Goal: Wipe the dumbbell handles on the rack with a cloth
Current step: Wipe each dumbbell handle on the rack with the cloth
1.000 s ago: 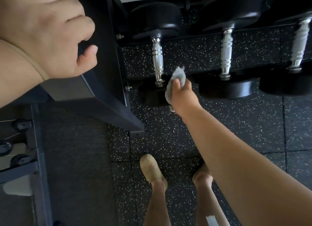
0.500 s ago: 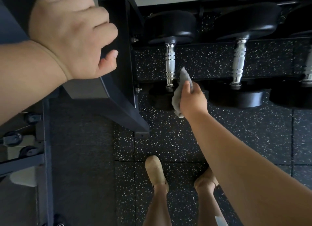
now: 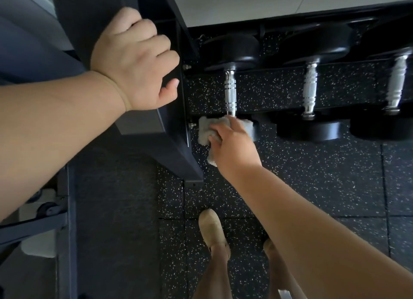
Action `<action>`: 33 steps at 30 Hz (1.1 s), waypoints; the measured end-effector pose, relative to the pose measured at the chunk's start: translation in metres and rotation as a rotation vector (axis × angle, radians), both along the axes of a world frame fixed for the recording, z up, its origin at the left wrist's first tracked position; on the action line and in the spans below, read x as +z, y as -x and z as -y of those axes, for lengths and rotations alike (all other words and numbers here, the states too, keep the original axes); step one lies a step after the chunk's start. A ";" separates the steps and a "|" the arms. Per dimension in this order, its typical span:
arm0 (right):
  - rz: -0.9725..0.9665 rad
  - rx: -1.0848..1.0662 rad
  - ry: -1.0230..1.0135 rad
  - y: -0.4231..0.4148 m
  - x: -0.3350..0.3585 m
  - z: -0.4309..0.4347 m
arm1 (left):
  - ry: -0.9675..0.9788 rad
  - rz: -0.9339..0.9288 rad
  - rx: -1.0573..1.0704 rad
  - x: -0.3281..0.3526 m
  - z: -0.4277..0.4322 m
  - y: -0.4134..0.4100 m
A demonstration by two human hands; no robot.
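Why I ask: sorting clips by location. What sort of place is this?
Most likely a gym's free-weight area: black dumbbells with chrome handles sit on a low rack, above speckled black floor tiles.

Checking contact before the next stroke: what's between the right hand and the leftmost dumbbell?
Head view: only the grey cloth, held by the right hand on the near end of the leftmost dumbbell.

The grey fuzzy cloth (image 3: 206, 131) looks soft and nappy. The ringed silver dumbbell handle (image 3: 230, 93) is bright polished metal with grooved bands. The round black dumbbell heads (image 3: 232, 50) seem to be smooth rubber with a dull sheen. The dark metal rack frame (image 3: 176, 149) is painted matt, and the black white-flecked rubber floor (image 3: 312, 175) is grainy.
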State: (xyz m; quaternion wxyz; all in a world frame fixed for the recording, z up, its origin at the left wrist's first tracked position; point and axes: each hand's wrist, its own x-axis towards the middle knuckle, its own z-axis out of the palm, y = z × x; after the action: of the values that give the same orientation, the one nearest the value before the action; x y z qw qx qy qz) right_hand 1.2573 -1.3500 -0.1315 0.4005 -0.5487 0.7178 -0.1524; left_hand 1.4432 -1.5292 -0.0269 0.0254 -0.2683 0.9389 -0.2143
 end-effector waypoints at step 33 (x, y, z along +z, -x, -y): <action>-0.232 -0.057 -0.071 0.153 0.386 -0.096 | -0.787 0.013 0.485 0.270 -0.186 0.090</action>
State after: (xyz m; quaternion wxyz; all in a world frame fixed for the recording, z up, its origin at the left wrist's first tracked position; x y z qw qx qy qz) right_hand 1.1045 -1.2538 0.2540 0.3293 -0.5276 0.7796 -0.0738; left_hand 1.3529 -1.3434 0.2429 0.1806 -0.4486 0.8589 0.1687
